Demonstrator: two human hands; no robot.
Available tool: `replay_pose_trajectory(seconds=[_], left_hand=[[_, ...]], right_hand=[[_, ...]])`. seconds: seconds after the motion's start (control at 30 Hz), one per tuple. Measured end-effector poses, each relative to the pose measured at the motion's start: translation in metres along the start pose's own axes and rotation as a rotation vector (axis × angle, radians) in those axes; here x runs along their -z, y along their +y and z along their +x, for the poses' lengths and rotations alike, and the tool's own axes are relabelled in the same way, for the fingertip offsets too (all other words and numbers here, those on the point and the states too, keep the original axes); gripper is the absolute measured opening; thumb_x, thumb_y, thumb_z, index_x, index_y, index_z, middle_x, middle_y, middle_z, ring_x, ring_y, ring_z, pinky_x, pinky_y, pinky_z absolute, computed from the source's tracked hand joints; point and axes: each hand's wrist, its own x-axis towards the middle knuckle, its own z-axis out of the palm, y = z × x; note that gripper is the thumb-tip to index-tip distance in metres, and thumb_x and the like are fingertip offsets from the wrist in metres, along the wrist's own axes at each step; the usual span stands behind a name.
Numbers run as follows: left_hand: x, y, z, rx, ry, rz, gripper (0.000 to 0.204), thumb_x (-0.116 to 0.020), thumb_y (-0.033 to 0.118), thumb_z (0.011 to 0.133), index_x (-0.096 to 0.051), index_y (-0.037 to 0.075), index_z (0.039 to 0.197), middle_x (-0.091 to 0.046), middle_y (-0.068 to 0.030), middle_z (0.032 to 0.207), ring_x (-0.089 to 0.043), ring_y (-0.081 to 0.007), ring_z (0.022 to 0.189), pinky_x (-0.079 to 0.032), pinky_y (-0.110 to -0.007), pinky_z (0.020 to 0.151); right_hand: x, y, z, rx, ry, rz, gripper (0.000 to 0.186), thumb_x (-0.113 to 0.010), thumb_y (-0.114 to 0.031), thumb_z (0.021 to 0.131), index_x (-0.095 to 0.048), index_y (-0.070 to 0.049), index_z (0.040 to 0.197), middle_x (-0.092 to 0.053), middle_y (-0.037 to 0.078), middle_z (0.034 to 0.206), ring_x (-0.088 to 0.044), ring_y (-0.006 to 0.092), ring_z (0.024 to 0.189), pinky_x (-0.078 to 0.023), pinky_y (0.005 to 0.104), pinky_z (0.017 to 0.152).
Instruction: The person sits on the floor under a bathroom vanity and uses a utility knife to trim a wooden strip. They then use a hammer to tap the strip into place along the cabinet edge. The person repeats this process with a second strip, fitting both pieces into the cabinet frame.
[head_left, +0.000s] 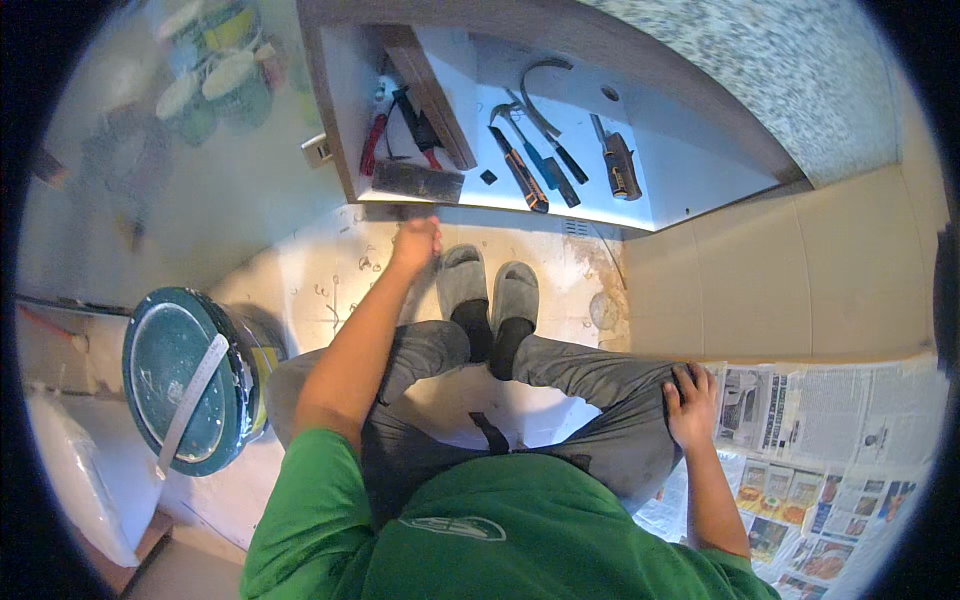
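My left hand (418,243) has its fingers curled closed just below the front edge of the open cabinet (640,213). Whatever is inside those fingers, if anything, is hidden. A dark rectangular block (417,181) lies on the cabinet floor just above that hand. Spread over my right knee, my right hand (691,408) rests with fingers apart and holds nothing. Inside the cabinet are a claw hammer (540,155), an orange-and-black utility knife (521,172), a curved grey tool with a black handle (545,115), another orange-and-black tool (621,167) and a red-handled tool (374,145).
A wooden board (430,95) leans inside the cabinet. To my left stands a bucket with a teal lid (170,370), a pale strip (192,405) across it. Newspaper (810,420) covers the right side. White plastic-wrapped material (90,470) sits at lower left.
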Motion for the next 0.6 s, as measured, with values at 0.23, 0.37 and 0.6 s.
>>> replay_pose_trajectory(seconds=[0.23,0.37,0.6], left_hand=[[-0.044,0.042,-0.134,-0.309,-0.687,0.509,0.014,-0.064,0.003,0.092,-0.070,0.007,0.105,-0.070,-0.0036,0.105,-0.063,-0.0157,0.100,-0.051,-0.033,0.094],[-0.038,0.062,-0.207,-0.080,-0.778,0.389,0.012,-0.054,0.010,0.102,-0.062,0.004,0.096,-0.070,-0.0085,0.110,-0.063,-0.0170,0.103,-0.049,-0.033,0.097],[-0.016,0.005,-0.193,0.102,-0.448,0.311,0.028,-0.058,0.030,0.104,-0.062,0.005,0.092,-0.070,-0.0044,0.092,-0.060,-0.0143,0.086,-0.049,-0.031,0.082]], right_hand=[[-0.023,-0.030,0.048,0.025,-0.259,0.054,0.040,-0.060,-0.043,0.097,-0.075,-0.006,0.094,-0.070,0.020,0.110,-0.062,0.0396,0.111,-0.047,0.0532,0.096],[-0.037,-0.089,0.089,-0.057,-0.417,0.456,0.044,-0.062,-0.042,0.097,-0.072,0.000,0.085,-0.070,0.025,0.087,-0.065,0.0479,0.089,-0.052,0.0513,0.083],[-0.108,-0.141,0.182,0.284,-0.375,0.488,0.040,-0.065,-0.040,0.095,-0.072,-0.001,0.088,-0.070,0.028,0.090,-0.067,0.0476,0.093,-0.053,0.0507,0.086]])
